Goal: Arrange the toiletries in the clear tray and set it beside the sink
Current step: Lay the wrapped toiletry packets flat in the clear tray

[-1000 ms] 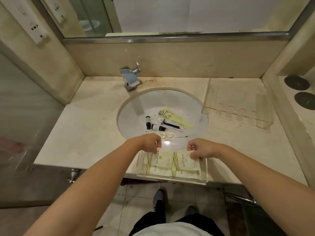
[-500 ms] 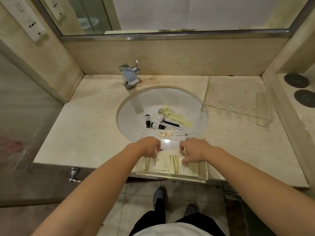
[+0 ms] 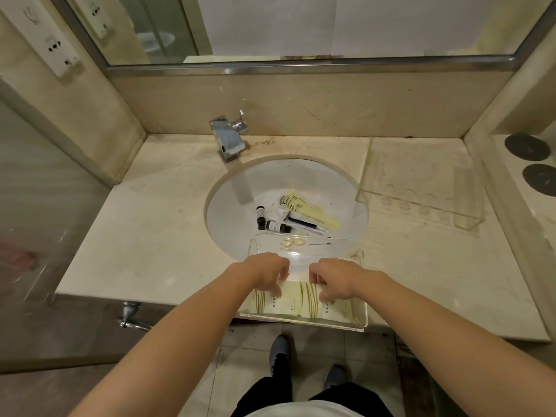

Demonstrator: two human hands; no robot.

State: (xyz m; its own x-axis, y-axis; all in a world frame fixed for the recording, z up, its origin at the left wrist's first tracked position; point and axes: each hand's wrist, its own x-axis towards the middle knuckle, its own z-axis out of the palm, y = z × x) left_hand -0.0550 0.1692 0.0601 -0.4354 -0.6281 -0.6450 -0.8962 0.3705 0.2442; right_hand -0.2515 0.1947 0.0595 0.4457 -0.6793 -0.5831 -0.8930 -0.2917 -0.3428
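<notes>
Both hands' fingers (image 3: 282, 273) curl downward, hiding the packets (image 3: 301, 302) underneath.

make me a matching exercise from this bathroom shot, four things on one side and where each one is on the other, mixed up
Things:
1. dark bottles
2. striped packets
3. tap
4. black discs

Places:
A. on the ledge at the far right
B. at the back rim of the sink
C. lying in the sink basin
D. in the clear tray under the hands

Pairs: 1-C, 2-D, 3-B, 4-A
</notes>
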